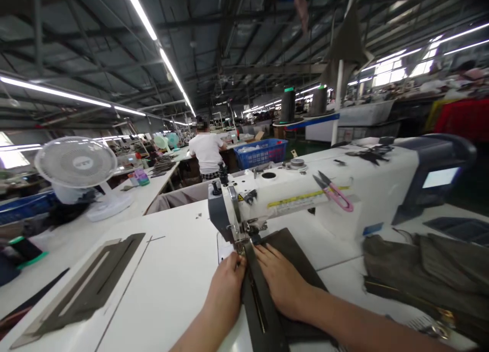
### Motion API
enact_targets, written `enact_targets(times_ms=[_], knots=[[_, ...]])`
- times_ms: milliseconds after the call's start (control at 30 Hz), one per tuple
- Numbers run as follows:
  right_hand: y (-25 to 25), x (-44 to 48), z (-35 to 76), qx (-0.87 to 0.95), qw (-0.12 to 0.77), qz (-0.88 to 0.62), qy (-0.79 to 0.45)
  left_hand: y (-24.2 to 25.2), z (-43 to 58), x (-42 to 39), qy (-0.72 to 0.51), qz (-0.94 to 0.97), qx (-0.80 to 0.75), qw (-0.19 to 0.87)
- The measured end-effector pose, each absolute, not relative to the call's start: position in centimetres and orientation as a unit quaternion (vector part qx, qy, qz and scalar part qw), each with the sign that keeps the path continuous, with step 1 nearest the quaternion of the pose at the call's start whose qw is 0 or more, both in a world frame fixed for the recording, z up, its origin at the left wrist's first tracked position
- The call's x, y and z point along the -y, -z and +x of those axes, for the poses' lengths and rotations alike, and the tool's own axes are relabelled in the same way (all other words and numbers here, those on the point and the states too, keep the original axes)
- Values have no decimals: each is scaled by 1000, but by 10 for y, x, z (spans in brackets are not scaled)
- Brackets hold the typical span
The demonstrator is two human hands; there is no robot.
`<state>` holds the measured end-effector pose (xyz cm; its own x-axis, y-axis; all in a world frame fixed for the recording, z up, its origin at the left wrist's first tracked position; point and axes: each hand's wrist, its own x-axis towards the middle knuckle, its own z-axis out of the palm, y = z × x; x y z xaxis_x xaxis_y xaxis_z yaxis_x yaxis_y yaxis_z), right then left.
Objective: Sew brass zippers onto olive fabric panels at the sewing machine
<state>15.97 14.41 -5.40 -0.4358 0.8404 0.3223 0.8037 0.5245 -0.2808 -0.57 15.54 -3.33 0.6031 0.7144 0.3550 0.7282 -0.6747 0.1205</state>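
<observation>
A white sewing machine [305, 194] stands on the white table [171, 260]. A dark olive fabric piece with a zipper strip [255, 296] lies under its presser foot [240, 242]. My left hand [225, 288] rests on the strip's left edge, fingers curled and pinched against the fabric close to the needle. My right hand [280, 280] lies flat on the fabric to the right of the strip, fingers stretched toward the foot.
Pink-handled snips [336, 191] lie on the machine arm. A pile of olive fabric [424, 275] sits at right. Flat dark template pieces [91, 286] lie at left, a white fan [78, 171] behind. A person in a white shirt [206, 151] works farther back, near a blue basket [262, 152].
</observation>
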Motion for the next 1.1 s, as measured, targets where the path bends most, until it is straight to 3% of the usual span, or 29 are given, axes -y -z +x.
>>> enact_targets(times_ms=[267, 633, 1100], knots=[[38, -110, 162, 879, 273, -389, -46, 33, -7, -159, 205, -875, 438, -32], [78, -80, 141, 861, 341, -306, 222, 32, -32, -155, 261, -880, 368, -145], [75, -83, 144, 882, 339, -281, 167, 29, -18, -129, 214, -895, 391, -4]])
